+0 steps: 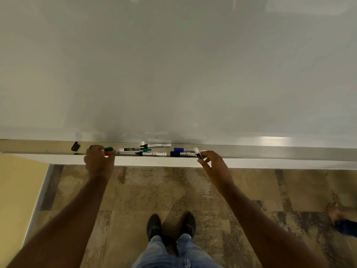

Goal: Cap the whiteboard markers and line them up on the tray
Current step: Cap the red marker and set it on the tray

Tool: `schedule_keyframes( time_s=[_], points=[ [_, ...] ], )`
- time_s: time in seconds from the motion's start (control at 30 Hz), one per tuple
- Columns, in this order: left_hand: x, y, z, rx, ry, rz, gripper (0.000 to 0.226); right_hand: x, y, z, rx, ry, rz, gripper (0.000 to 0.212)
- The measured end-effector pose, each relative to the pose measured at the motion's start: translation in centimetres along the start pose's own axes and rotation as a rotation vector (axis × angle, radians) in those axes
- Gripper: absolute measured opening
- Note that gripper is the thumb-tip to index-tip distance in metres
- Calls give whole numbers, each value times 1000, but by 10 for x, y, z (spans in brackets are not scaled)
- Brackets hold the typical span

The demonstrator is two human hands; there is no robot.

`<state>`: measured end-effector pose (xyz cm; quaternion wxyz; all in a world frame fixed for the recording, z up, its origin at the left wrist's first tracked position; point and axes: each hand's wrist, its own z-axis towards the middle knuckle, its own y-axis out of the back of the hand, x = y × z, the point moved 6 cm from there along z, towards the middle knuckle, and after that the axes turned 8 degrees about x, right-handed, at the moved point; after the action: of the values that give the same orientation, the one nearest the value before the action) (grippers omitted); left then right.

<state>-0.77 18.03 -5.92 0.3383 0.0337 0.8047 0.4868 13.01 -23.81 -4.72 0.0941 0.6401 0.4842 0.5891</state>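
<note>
Several whiteboard markers lie scattered on the metal tray [270, 151] under the whiteboard. My left hand [99, 161] rests at the tray's front edge, fingers closed around a green cap [108, 148] and a red cap [107, 153]. My right hand [216, 167] pinches a white marker with a black band [198, 153], tilted up over the tray's front lip. On the tray lie a black-tipped marker [156, 145], a camlin marker with a green tip [134, 149], another green-tipped marker [151, 153], a blue-capped marker [185, 149] and a black-capped marker [181, 154].
A loose black cap [75, 146] lies on the tray to the left of my left hand. The whiteboard [173, 64] fills the upper view. Below are patterned floor, my shoes [171, 224] and another person's foot [336, 213] at the right.
</note>
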Motion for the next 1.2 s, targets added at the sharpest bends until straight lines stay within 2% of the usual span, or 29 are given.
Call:
schedule_keyframes(
  time_s=[0.1,0.23,0.4,0.47,0.57,0.73,0.9,1.0,1.1,1.2],
  points=[
    [11,1,11,65,84,100,63,7,-6,1,57,-44,160,22],
    [14,-3,19,79,81,147,55,9,-10,1,13,-116,335,18],
    [17,-1,19,62,103,53,46,15,-9,1,-117,-190,645,14],
    [16,1,12,26,86,-93,41,17,-10,-1,-149,-209,740,11],
    [14,-5,-10,20,147,-448,31,22,-17,-3,-155,-238,868,9],
    [3,-35,-48,210,270,-880,36,27,-35,-8,-156,-330,1099,17],
    [-34,-64,-88,424,275,-1256,34,41,-48,-11,-180,-336,1327,22],
    [-58,-76,-107,511,281,-1338,34,51,-56,-11,-172,-364,1387,25],
    [-78,-83,-119,530,295,-1390,32,56,-60,-12,-168,-381,1385,25],
    [-92,-87,-128,542,257,-1345,27,60,-59,-14,-150,-357,1348,24]
  ],
)
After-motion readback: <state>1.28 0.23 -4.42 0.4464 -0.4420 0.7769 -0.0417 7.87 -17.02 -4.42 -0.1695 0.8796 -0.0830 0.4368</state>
